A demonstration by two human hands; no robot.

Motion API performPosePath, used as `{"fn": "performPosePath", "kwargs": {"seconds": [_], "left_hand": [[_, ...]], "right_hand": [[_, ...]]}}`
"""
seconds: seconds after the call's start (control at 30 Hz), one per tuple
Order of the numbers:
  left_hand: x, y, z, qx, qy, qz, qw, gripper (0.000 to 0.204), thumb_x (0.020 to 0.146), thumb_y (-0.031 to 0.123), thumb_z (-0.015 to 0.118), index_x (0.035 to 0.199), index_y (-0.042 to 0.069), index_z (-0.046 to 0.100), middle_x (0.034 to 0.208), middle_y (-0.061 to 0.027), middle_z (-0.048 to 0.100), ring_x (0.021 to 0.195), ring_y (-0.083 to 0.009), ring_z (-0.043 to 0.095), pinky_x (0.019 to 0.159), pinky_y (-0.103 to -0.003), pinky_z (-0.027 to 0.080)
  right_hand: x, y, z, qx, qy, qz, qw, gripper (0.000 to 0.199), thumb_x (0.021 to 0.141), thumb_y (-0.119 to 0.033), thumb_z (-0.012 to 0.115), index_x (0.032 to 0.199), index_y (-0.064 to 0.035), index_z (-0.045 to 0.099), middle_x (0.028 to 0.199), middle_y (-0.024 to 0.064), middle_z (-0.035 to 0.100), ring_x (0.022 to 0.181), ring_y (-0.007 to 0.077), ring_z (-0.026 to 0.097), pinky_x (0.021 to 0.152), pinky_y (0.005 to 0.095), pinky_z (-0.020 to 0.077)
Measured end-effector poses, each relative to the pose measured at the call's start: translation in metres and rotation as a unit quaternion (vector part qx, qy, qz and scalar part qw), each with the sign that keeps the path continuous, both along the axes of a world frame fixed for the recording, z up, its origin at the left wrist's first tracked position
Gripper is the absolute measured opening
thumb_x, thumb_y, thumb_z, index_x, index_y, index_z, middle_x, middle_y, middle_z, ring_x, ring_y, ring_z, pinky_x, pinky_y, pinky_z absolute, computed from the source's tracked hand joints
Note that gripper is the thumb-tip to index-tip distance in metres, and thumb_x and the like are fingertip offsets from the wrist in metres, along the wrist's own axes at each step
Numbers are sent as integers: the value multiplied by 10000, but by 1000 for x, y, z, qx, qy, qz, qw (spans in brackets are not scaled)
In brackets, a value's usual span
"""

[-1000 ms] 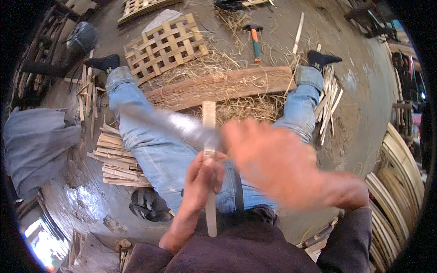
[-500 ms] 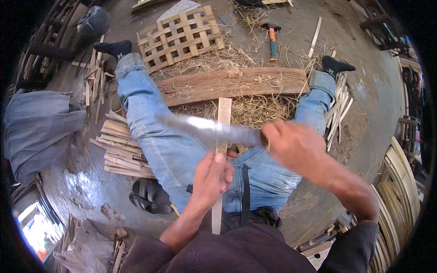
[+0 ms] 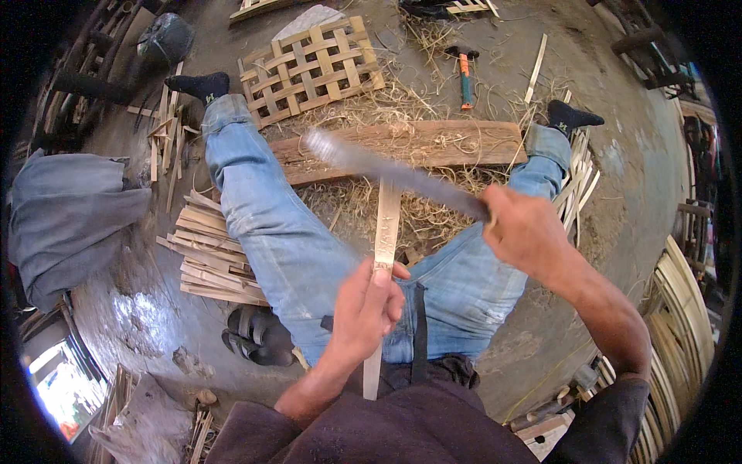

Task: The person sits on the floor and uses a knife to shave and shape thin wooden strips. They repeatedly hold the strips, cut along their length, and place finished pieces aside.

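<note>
Centre of the frame: a pale, flat bamboo strip (image 3: 384,232) stands nearly upright between the seated person's blue-jeaned legs (image 3: 294,255).
Left hand: the left hand (image 3: 367,305) has its fingers clamped round the strip's middle, thumb on the right edge.
Right hand: at right of centre, the right hand (image 3: 522,232) has its fingers closed tight on the handle of a long grey steel blade (image 3: 386,172).
Blade: it slants up-left across the strip's top end, blurred; I cannot tell if the edge touches the strip.
Change: half a second ago the blade lay lower, close above the left hand; now it sits higher, at the strip's far tip, with the right hand further right. I judge this as one shaving stroke run out along the strip.
Behind: a brown wooden plank (image 3: 402,147) lies across straw, beyond it a woven bamboo lattice panel (image 3: 309,66) and an orange-handled hammer (image 3: 464,73).
Left of frame: stacked split bamboo slats (image 3: 209,255) beside a grey cloth bundle (image 3: 66,216).
</note>
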State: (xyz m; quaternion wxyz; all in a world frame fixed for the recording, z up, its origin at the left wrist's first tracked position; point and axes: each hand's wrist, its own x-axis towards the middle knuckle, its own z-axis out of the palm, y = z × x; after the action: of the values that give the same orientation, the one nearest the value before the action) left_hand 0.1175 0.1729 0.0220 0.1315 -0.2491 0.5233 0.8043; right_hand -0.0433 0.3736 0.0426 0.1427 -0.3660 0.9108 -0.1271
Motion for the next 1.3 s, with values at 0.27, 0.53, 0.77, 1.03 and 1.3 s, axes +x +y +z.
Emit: {"fn": "performPosePath", "kwargs": {"seconds": [0.27, 0.53, 0.77, 1.03, 1.3], "left_hand": [[1, 2, 4, -18, 1, -14, 1000, 357, 1042, 301, 344, 1063, -7, 524, 592, -1, 476, 438, -46, 409, 408, -205, 331], [-2, 1, 0, -26, -15, -12, 999, 363, 1043, 307, 338, 1025, -7, 520, 582, -3, 472, 425, -52, 401, 399, -212, 326], [-3, 2, 1, -7, -20, -9, 1000, 349, 1047, 291, 331, 1037, -8, 511, 585, -3, 468, 424, -52, 396, 396, -209, 322], [-1, -1, -2, 5, -11, -2, 1000, 351, 1046, 306, 344, 1061, 0, 515, 598, 0, 474, 433, -49, 402, 403, -207, 333], [-11, 7, 1, 40, -7, -36, 999, 420, 1033, 385, 365, 1092, -2, 519, 680, -19, 528, 497, -56, 451, 456, -197, 364]], "right_hand": [[11, -20, 7, -37, 15, 42, 998, 175, 769, -119, 624, 888, -57, 512, 757, 130, 609, 677, 345, 651, 587, 431, 528], [12, -27, 1, -5, 84, 83, 993, 120, 779, -129, 599, 853, -73, 522, 734, 97, 606, 666, 284, 665, 588, 401, 538], [7, -24, -4, -5, 93, 98, 991, 109, 781, -110, 597, 849, -74, 520, 726, 101, 604, 676, 288, 668, 587, 400, 542], [-16, -30, -7, -38, 31, -44, 998, 180, 819, -146, 629, 930, -31, 547, 787, 144, 643, 694, 304, 670, 597, 385, 539], [10, -71, -22, -384, -388, -254, 798, 367, 809, -128, 732, 1085, 30, 550, 862, 60, 645, 715, 138, 622, 637, 283, 518]]}}
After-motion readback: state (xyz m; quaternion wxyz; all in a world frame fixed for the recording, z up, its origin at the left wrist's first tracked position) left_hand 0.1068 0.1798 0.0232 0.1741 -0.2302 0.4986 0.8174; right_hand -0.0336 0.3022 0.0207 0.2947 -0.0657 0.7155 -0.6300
